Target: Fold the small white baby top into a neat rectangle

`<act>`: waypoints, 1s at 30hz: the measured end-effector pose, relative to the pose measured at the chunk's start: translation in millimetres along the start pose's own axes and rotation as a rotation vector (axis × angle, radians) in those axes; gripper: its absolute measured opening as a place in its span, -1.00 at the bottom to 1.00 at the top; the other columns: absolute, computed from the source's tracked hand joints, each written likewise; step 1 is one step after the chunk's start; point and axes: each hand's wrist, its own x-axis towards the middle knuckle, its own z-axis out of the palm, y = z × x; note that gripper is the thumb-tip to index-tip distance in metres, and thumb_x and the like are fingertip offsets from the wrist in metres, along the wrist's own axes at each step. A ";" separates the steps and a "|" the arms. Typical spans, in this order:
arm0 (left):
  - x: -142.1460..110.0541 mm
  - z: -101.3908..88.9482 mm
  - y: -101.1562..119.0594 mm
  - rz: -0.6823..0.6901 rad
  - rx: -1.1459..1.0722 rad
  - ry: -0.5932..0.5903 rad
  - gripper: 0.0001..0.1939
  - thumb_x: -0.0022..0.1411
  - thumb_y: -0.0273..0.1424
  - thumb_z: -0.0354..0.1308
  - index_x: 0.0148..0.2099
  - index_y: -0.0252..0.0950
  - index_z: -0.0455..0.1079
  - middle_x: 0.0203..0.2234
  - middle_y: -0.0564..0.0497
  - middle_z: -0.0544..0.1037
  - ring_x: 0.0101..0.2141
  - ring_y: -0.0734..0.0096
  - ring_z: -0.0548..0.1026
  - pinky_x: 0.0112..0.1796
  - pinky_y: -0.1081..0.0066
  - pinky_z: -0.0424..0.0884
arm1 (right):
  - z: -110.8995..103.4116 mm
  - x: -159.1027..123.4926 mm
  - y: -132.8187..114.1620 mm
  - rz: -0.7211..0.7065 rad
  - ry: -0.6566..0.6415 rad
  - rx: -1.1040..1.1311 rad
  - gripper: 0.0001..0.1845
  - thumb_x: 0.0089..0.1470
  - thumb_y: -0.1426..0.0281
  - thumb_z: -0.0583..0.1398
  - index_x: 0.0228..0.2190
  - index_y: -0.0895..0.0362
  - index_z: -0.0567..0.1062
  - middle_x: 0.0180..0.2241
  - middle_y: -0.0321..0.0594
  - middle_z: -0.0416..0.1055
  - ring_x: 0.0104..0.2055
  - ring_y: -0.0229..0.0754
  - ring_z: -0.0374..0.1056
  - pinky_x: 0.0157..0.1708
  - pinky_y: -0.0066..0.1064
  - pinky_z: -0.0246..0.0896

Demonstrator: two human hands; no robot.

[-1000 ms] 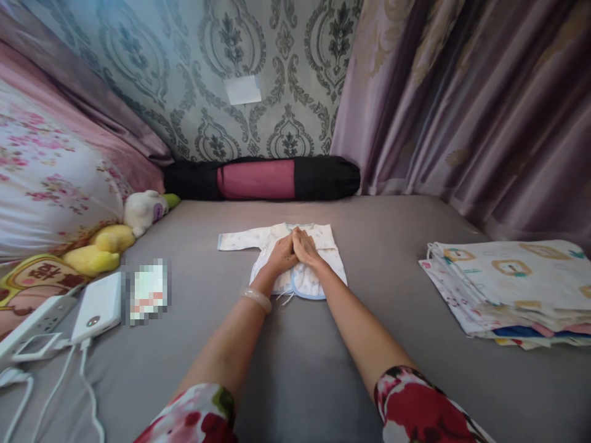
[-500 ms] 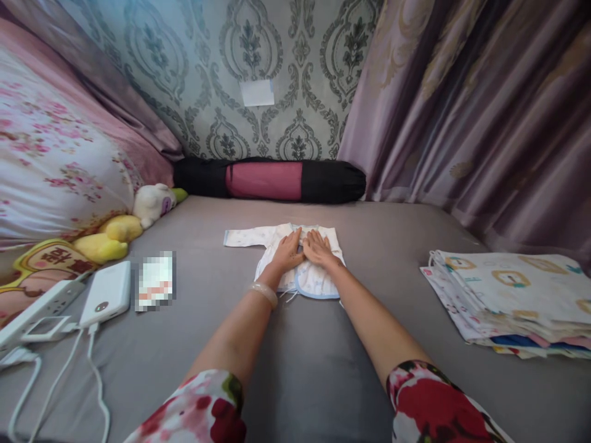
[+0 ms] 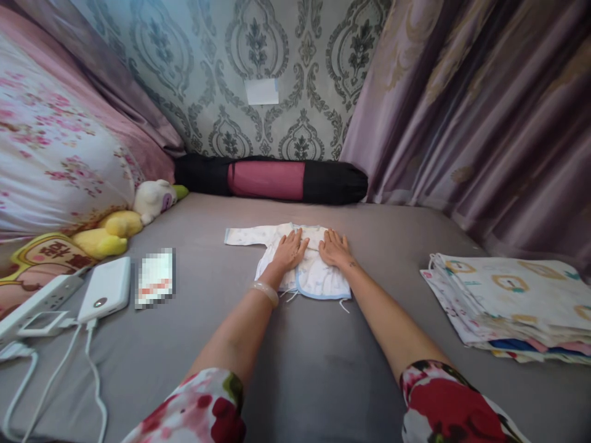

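Note:
A small white baby shirt (image 3: 314, 280) with pale blue trim lies on the grey bed sheet (image 3: 323, 363). Its left sleeve (image 3: 247, 235) stretches out flat to the left; no sleeve shows spread out on the right. Thin ties hang from its lower edge. My left hand (image 3: 290, 249) rests flat on the middle of the shirt, fingers extended. My right hand (image 3: 335, 249) lies on the shirt's right side with its fingers stretched out, partly covering that edge. Neither hand grips the cloth.
A stack of folded cloths (image 3: 517, 289) sits at the right. On the left are a power bank (image 3: 105, 289) with cables, a power strip (image 3: 44, 301), a blurred-out packet (image 3: 156, 278) and plush toys (image 3: 154, 200). A black and pink roll (image 3: 268, 179) lies along the wall.
My right hand has slid right, away from my left hand, across the shirt to its right side. My left hand stays nearly in place. More of the shirt's front and a lower tie now show.

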 end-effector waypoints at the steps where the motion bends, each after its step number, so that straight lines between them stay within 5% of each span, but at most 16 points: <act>1: 0.5 1.1 -1.1 -0.002 0.005 0.004 -0.37 0.38 -0.13 -0.28 0.35 -0.40 -0.02 0.28 -0.27 0.17 0.30 0.09 0.05 0.24 -0.02 -0.05 | 0.6 0.1 1.8 0.002 0.010 -0.001 -0.34 0.29 0.29 -0.21 0.30 0.38 -0.03 0.35 -0.01 -0.21 0.37 -0.04 -0.30 0.31 -0.03 -0.46; 14: 3.2 11.0 -9.8 0.017 0.075 0.053 -0.40 0.36 -0.20 -0.20 0.35 -0.38 -0.02 0.26 -0.29 0.20 0.29 0.06 0.08 0.23 -0.04 -0.04 | 0.5 -2.9 8.3 0.107 0.057 0.056 -0.30 0.29 0.23 -0.20 0.29 0.47 -0.03 0.33 0.11 -0.16 0.36 0.02 -0.24 0.29 -0.06 -0.34; 19: 4.2 12.6 -11.0 -0.001 0.045 0.132 -0.36 0.32 -0.19 -0.10 0.33 -0.44 0.00 0.31 -0.38 0.03 0.31 -0.03 -0.02 0.23 -0.05 -0.02 | -5.2 -2.7 5.2 0.172 0.030 0.045 -0.29 0.30 0.21 -0.17 0.28 0.47 -0.01 0.32 0.16 -0.13 0.35 0.08 -0.21 0.27 0.01 -0.33; 24: 7.1 14.7 -19.0 0.031 -0.083 0.246 -0.41 0.31 -0.24 -0.09 0.31 -0.41 0.02 0.27 -0.35 0.13 0.28 0.02 0.07 0.22 -0.02 0.07 | -6.9 -7.8 -11.5 -0.068 0.117 0.041 -0.37 0.30 0.27 -0.16 0.30 0.30 0.01 0.35 0.03 -0.20 0.38 0.00 -0.33 0.29 0.00 -0.53; 30: 11.7 15.5 -29.4 0.029 -0.218 0.312 -0.42 0.25 -0.42 -0.13 0.31 -0.36 0.00 0.20 -0.27 0.24 0.24 0.11 0.16 0.23 -0.01 0.09 | -3.9 -15.7 -44.3 -0.267 -0.026 0.182 -0.37 0.31 0.26 -0.23 0.33 0.22 -0.05 0.37 -0.15 -0.28 0.39 -0.09 -0.37 0.31 -0.04 -0.47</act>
